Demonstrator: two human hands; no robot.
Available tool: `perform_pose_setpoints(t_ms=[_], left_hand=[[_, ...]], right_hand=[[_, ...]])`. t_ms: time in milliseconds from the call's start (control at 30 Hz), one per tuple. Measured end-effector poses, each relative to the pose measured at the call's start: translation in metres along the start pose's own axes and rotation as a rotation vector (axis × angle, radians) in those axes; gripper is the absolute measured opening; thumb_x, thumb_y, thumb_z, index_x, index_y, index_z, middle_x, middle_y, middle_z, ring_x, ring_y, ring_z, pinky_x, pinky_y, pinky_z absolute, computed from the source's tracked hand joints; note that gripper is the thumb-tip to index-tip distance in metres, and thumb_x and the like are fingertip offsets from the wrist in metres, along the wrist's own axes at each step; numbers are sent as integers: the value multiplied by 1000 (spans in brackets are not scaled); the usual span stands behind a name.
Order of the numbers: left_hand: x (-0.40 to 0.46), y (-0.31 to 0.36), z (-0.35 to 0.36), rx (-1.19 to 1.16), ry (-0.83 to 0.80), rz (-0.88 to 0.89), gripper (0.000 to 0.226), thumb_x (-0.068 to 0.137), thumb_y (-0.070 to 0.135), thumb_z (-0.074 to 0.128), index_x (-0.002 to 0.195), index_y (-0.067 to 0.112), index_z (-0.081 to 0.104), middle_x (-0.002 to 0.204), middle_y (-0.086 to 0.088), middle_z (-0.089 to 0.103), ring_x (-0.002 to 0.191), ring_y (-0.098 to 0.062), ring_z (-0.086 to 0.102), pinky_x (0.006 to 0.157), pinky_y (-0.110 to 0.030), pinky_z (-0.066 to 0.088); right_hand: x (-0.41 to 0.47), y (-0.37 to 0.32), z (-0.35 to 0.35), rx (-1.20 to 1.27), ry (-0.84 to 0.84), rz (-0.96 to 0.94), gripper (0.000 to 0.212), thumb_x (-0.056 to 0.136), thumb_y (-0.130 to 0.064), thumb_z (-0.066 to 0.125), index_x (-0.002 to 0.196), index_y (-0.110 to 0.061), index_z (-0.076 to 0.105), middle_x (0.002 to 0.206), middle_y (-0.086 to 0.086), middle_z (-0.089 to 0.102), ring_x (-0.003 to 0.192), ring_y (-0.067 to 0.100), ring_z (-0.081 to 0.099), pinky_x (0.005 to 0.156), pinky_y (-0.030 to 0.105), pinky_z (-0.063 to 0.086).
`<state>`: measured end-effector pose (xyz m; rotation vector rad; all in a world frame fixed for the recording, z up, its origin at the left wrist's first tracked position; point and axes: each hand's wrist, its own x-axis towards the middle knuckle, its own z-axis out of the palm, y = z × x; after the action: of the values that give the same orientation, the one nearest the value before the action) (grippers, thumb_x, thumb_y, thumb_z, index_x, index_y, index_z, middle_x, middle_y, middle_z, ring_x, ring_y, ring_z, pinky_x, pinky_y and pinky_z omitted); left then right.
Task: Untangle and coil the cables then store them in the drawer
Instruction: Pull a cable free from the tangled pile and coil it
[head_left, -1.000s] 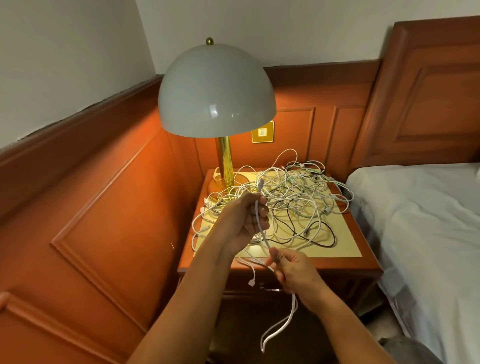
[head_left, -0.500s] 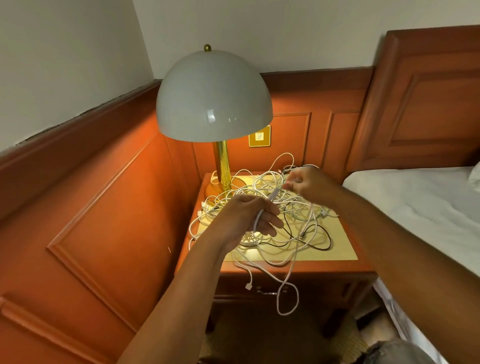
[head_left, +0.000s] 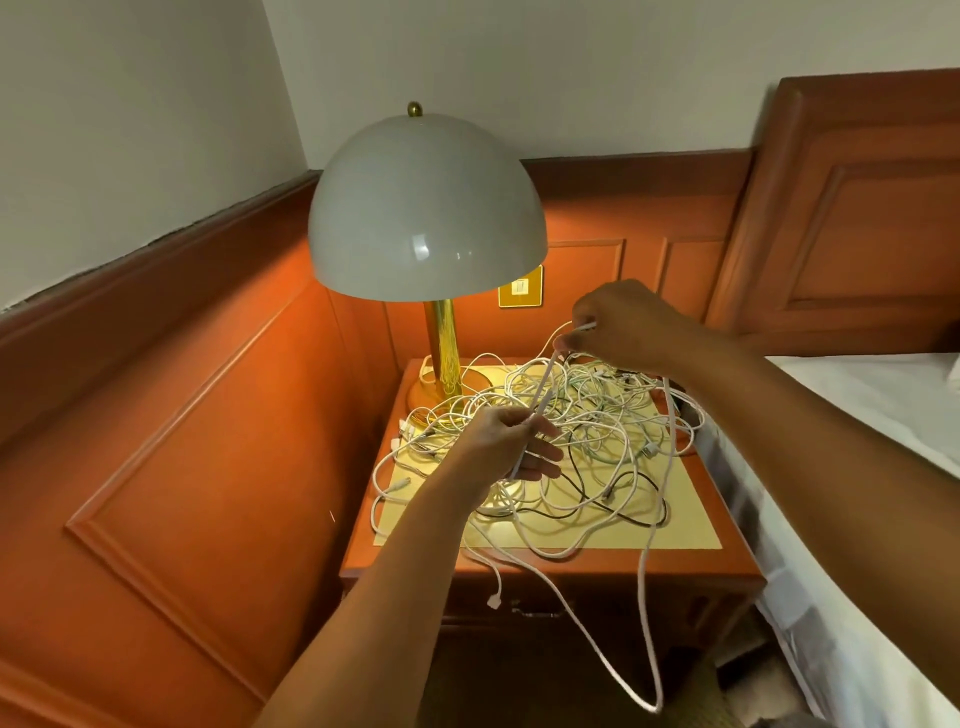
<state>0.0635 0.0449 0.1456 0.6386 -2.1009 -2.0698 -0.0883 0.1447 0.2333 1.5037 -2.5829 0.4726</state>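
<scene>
A tangled heap of white and black cables (head_left: 587, 431) covers the top of the wooden nightstand (head_left: 727, 564). My left hand (head_left: 511, 441) grips one white cable (head_left: 540, 387) above the heap. That cable runs up to my right hand (head_left: 618, 325), which pinches it above the back of the nightstand. From there it drops in a long loop (head_left: 647, 623) that hangs past the front edge, over the drawer front (head_left: 582, 608) with its small metal handle (head_left: 535, 609). The drawer is closed.
A brass lamp (head_left: 426, 208) with a white dome shade stands at the nightstand's back left. Wood panelling lines the walls left and behind. A bed with white sheets (head_left: 857, 415) and a wooden headboard (head_left: 857, 208) is on the right. A loose plug end (head_left: 492, 601) dangles over the front.
My right hand rose from below the nightstand front to above its back, drawing the white cable up through my left hand. The hanging loop has grown longer.
</scene>
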Motion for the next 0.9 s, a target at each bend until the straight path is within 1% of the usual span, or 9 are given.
perform_pose_setpoints(t_ms=[133, 233, 400, 500, 567, 633, 700, 833, 900], left_hand=[[13, -3, 5, -92, 109, -61, 32, 104, 17, 39, 93, 1, 65, 83, -13, 71, 72, -21, 70, 66, -29, 55], [21, -8, 5, -261, 153, -100, 31, 104, 17, 38, 99, -1, 64, 84, -12, 72, 76, -22, 70, 72, -31, 55], [27, -6, -1, -592, 127, -152, 32, 105, 16, 36, 110, -1, 62, 92, -15, 74, 87, -25, 72, 83, -35, 55], [28, 3, -3, -651, 107, -164, 33, 104, 12, 34, 108, -4, 62, 88, -14, 75, 82, -24, 73, 79, -33, 57], [28, 8, -3, -670, 108, -159, 33, 104, 10, 32, 106, -5, 62, 86, -14, 75, 78, -23, 73, 75, -32, 59], [27, 11, -3, -708, 97, -152, 34, 104, 9, 30, 105, -5, 61, 85, -14, 74, 76, -22, 73, 74, -31, 59], [26, 13, -5, -723, 75, -146, 33, 103, 9, 31, 104, -6, 61, 86, -15, 74, 77, -23, 73, 76, -32, 58], [21, 16, -6, -746, 29, -126, 31, 101, 12, 37, 102, -5, 64, 87, -16, 74, 77, -24, 73, 77, -31, 58], [18, 17, -7, -741, 2, -100, 31, 101, 10, 38, 100, -4, 65, 84, -15, 74, 75, -23, 73, 72, -29, 59]], right_hand=[[-17, -7, 0, 222, -70, 55, 24, 95, -23, 59, 87, -6, 73, 75, 3, 63, 70, 20, 55, 60, 28, 35], [-42, -14, 15, 484, -72, 174, 26, 98, -16, 49, 91, -9, 72, 59, -10, 49, 52, 9, 42, 53, 25, 28], [-85, -18, 71, 962, -34, 347, 26, 99, -7, 45, 95, -16, 69, 57, 1, 42, 46, 12, 32, 44, 26, 24], [-109, -30, 103, 1152, 23, 422, 20, 98, -12, 51, 103, -20, 69, 56, -1, 43, 42, 7, 31, 40, 23, 24], [-119, -39, 119, 1214, 49, 441, 14, 98, -21, 55, 99, -16, 68, 55, 1, 44, 41, 6, 31, 39, 21, 25], [-127, -46, 131, 1285, 58, 482, 28, 96, -32, 55, 87, -7, 64, 52, 3, 39, 41, 8, 28, 41, 21, 23], [-134, -50, 141, 1356, 22, 505, 35, 96, -36, 52, 84, -4, 61, 53, 5, 36, 43, 10, 25, 41, 21, 21], [-142, -50, 152, 1602, -145, 455, 23, 100, -3, 41, 107, -2, 64, 64, 3, 46, 50, 10, 34, 46, 22, 30], [-141, -45, 156, 1593, -163, 452, 23, 100, -1, 41, 107, 0, 63, 64, 3, 48, 50, 12, 36, 46, 23, 32]])
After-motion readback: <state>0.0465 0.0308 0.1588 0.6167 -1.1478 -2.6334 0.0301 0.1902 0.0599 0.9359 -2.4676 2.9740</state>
